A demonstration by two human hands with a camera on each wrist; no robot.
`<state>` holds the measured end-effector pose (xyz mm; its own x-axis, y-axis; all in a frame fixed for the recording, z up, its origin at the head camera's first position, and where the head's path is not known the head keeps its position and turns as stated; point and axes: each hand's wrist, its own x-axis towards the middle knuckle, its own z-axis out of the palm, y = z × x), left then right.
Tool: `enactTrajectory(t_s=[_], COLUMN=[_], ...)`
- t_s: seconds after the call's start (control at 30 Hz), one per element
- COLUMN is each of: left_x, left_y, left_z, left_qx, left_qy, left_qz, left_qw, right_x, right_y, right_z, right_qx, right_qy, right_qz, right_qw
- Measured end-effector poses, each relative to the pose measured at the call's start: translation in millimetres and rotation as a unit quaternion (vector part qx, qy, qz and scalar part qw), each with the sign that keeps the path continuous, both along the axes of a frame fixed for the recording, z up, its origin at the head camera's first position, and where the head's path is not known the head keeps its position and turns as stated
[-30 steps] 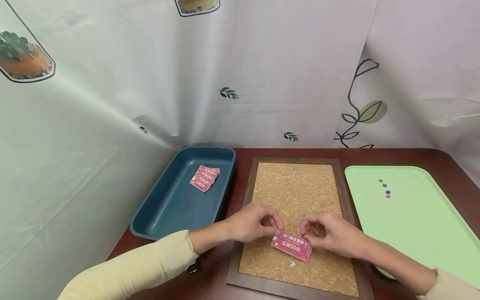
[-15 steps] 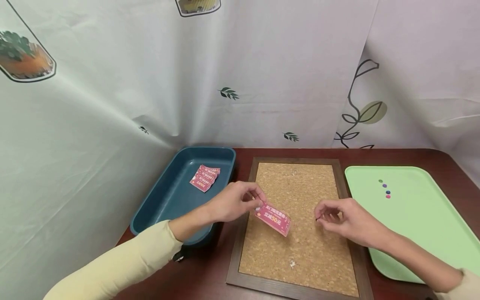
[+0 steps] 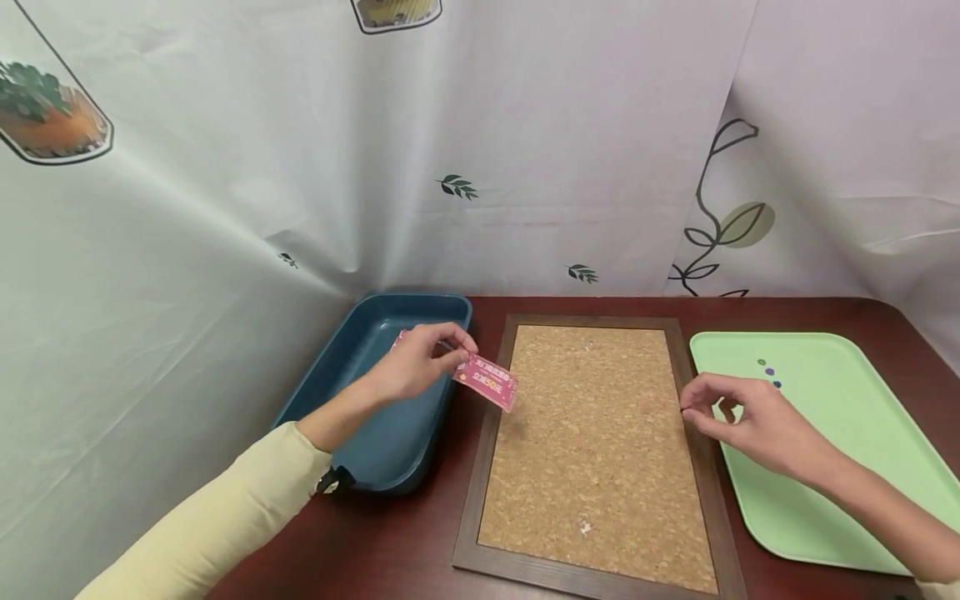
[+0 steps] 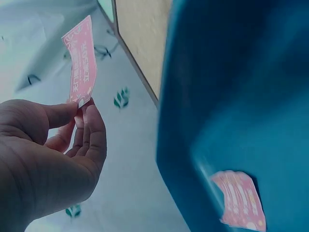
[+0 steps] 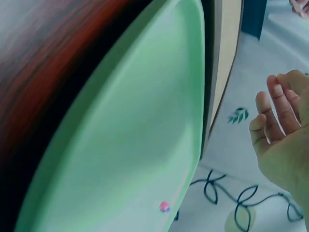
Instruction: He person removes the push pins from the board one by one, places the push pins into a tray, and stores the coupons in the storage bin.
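Note:
Between thumb and fingers my left hand (image 3: 412,360) pinches a pink coupon (image 3: 487,382) by one corner. It is held up over the gap between the blue tray (image 3: 408,479) and the corkboard (image 3: 592,442), overlapping the board's left frame in the head view. Fanned pink coupons (image 4: 240,200) lie in the tray, mostly hidden by the left hand in the head view. My right hand (image 3: 753,421) is over the board's right frame and the green tray's edge, thumb and forefinger pinched together. A tiny dark thing, probably a pushpin (image 3: 683,409), shows at those fingertips.
Several small coloured pushpins (image 3: 769,372) sit on the green tray (image 3: 840,500) at the right. Whitish flecks (image 3: 585,527) mark the cork near its front and back. A patterned white cloth (image 3: 510,150) hangs behind the dark red table (image 3: 360,550).
Both hands were together over the front of the corkboard with the coupon. They have parted: the left carried the coupon up and leftward, the right moved toward the green tray.

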<state>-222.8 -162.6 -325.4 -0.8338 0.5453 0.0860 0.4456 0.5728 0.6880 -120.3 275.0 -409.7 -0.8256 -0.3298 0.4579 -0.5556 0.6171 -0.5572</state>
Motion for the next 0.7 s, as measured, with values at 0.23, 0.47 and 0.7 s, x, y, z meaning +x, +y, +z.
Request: enactTrajectory(t_s=[0.23,0.47,0.7], left_x=[-21.2,-40.4,-58.9], left_y=[-28.8,-58.7,-84.7], left_z=[-2.1,-8.5,-18.6], left_qx=[-0.012,-0.031,-0.071], left_qy=[0.014,0.020,0.022], left_qz=[0.053,0.115,0.160], left_qw=[0.9984,0.9927,0.9844], right_x=[-1.7,-0.6,-0.1], right_y=[25,42,60], right_z=[-4.9,-8.5,-11.0], right_qx=[0.014,0.012,0.008], right_qy=[0.012,0.001,-0.016], right_qz=[-0.047,-0.080,-0.110], right_qw=[0.9987,0.9967,0.9938])
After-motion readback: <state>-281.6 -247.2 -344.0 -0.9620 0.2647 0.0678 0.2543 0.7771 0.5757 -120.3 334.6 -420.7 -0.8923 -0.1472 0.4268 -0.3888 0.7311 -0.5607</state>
